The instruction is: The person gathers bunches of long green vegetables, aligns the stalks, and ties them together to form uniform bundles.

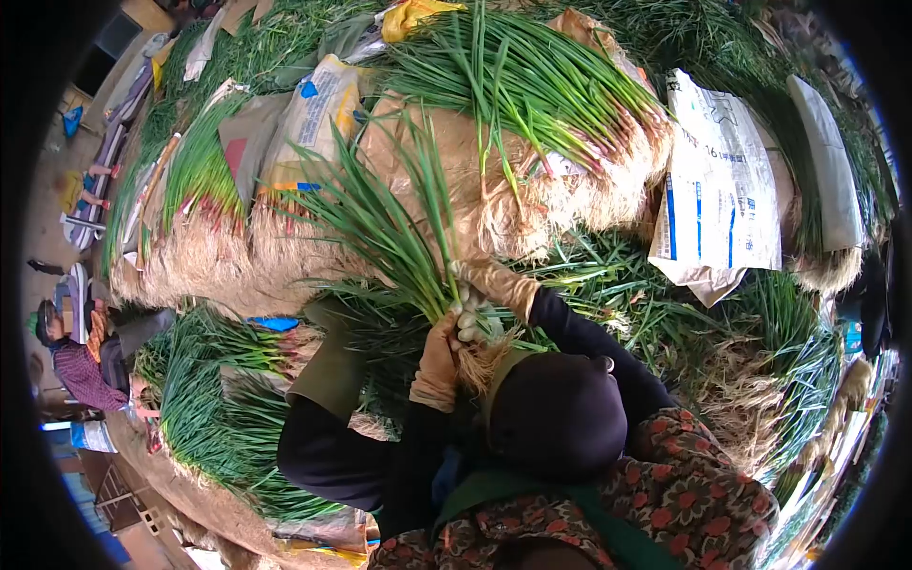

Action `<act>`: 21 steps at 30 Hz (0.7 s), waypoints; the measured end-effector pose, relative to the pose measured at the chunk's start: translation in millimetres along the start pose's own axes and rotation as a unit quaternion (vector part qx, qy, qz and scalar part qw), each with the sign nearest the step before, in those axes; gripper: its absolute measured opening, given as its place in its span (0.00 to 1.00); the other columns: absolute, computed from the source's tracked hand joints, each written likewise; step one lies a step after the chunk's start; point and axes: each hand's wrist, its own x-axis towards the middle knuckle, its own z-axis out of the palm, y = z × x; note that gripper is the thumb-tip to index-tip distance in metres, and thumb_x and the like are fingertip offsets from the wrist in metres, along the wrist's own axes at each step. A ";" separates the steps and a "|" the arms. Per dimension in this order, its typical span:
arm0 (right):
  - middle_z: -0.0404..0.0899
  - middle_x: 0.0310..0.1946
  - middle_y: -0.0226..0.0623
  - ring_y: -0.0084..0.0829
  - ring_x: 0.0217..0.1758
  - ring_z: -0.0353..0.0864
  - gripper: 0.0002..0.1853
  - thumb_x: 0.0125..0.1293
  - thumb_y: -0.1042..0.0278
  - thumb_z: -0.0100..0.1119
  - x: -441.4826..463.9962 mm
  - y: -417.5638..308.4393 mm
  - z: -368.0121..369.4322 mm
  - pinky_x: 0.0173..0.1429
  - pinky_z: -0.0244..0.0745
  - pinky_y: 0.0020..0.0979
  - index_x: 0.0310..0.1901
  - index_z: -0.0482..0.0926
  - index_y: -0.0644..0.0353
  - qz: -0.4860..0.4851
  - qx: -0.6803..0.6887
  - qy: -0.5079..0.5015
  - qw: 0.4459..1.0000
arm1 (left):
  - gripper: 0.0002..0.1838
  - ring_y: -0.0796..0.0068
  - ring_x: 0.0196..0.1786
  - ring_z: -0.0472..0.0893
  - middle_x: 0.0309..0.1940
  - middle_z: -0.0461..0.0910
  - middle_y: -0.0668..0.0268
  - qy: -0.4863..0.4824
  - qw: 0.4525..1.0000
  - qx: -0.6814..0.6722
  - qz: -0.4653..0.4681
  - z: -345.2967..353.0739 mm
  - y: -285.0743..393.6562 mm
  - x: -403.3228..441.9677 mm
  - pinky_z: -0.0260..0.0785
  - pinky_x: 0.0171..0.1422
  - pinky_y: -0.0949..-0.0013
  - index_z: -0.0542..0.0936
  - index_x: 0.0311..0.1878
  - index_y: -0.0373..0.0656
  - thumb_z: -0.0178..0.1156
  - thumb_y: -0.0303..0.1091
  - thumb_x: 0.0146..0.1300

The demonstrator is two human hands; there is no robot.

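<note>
My left hand (437, 366), in a tan glove, is closed around the lower stalks of a bunch of green onions (394, 237). The bunch tilts to the upper left, and its pale roots (484, 361) hang below the grip. My right hand (497, 285), also gloved, reaches in from the right with its fingers closed at the stalks of one or a few onions standing beside the bunch. Light fingertips show just above my left hand. The exact grip of the right fingers is partly hidden.
A long heap of green onions (560, 85) with roots outward lies ahead, partly covered by printed sacks (717, 180). Loose leaves (617, 294) and more onions (228, 418) surround my legs; a dark knee (560, 418) is close below the hands. Another person (90, 366) sits at left.
</note>
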 end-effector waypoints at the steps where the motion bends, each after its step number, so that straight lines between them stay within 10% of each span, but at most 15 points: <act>1: 0.74 0.21 0.27 0.18 0.17 0.63 0.12 0.66 0.59 0.56 1.7 -4.9 13.6 0.22 0.63 0.20 0.40 0.77 0.59 0.023 0.137 -0.003 0.990 | 0.08 0.82 0.25 0.68 0.24 0.68 0.73 -0.026 1.000 0.006 0.005 3.7 2.5 -4.0 0.69 0.35 0.73 0.73 0.41 0.41 0.48 0.36 0.68; 5: 0.68 0.17 0.22 0.15 0.17 0.63 0.09 0.63 0.62 0.60 1.3 6.4 30.4 0.20 0.59 0.19 0.39 0.77 0.57 0.048 0.385 -0.024 0.921 | 0.05 0.84 0.25 0.64 0.24 0.64 0.74 -0.066 0.996 -0.062 0.002 -7.0 3.0 -8.2 0.68 0.37 0.73 0.70 0.40 0.43 0.47 0.33 0.69; 6: 0.71 0.20 0.23 0.18 0.20 0.69 0.10 0.65 0.63 0.58 4.9 19.0 24.3 0.25 0.67 0.22 0.39 0.74 0.60 0.063 0.312 -0.018 0.948 | 0.05 0.84 0.25 0.64 0.24 0.63 0.74 -0.078 0.992 -0.101 -0.002 -9.0 0.6 -8.5 0.68 0.37 0.72 0.70 0.40 0.43 0.47 0.33 0.69; 8: 0.77 0.25 0.30 0.25 0.28 0.77 0.13 0.65 0.61 0.57 6.8 51.4 26.5 0.32 0.74 0.30 0.43 0.74 0.62 -0.211 -0.182 0.034 0.960 | 0.05 0.85 0.24 0.63 0.24 0.63 0.73 -0.065 0.996 -0.052 0.027 -4.4 -1.0 -9.0 0.67 0.36 0.72 0.69 0.39 0.43 0.48 0.33 0.69; 9: 0.81 0.32 0.41 0.37 0.36 0.82 0.19 0.64 0.53 0.54 -10.3 49.1 26.5 0.41 0.76 0.37 0.49 0.74 0.59 -0.051 -0.485 0.113 0.865 | 0.05 0.84 0.24 0.63 0.24 0.63 0.73 -0.073 0.995 -0.054 0.030 -4.6 -1.0 -8.4 0.67 0.36 0.73 0.69 0.39 0.43 0.48 0.34 0.69; 12: 0.81 0.35 0.46 0.43 0.38 0.82 0.23 0.62 0.48 0.51 -25.5 57.2 -7.4 0.44 0.76 0.41 0.53 0.75 0.53 0.107 -0.607 0.035 0.786 | 0.10 0.86 0.22 0.61 0.23 0.63 0.74 -0.093 0.994 -0.040 0.038 2.3 14.9 -13.1 0.64 0.34 0.79 0.72 0.47 0.41 0.50 0.35 0.68; 16: 0.81 0.39 0.45 0.42 0.39 0.82 0.24 0.63 0.48 0.52 -50.7 -12.1 -15.6 0.45 0.75 0.42 0.53 0.73 0.57 0.149 -0.452 -0.123 0.871 | 0.17 0.88 0.20 0.60 0.17 0.60 0.77 -0.067 0.986 -0.142 0.061 5.6 37.1 -21.7 0.64 0.32 0.81 0.71 0.56 0.40 0.51 0.36 0.68; 19: 0.81 0.35 0.47 0.43 0.35 0.81 0.21 0.62 0.51 0.53 -17.8 34.4 -51.0 0.42 0.76 0.42 0.46 0.76 0.61 -0.145 -0.663 0.041 0.734 | 0.12 0.87 0.19 0.59 0.17 0.60 0.78 -0.029 0.989 -0.135 0.051 -16.4 32.5 -10.1 0.66 0.33 0.79 0.72 0.50 0.40 0.52 0.34 0.67; 21: 0.81 0.35 0.48 0.44 0.34 0.81 0.19 0.61 0.53 0.52 -4.4 36.4 -46.4 0.41 0.76 0.42 0.43 0.78 0.62 -0.104 -0.545 0.075 0.828 | 0.10 0.86 0.19 0.59 0.18 0.60 0.77 0.000 0.992 -0.122 0.013 -0.1 29.1 -14.0 0.66 0.33 0.77 0.72 0.47 0.41 0.53 0.33 0.66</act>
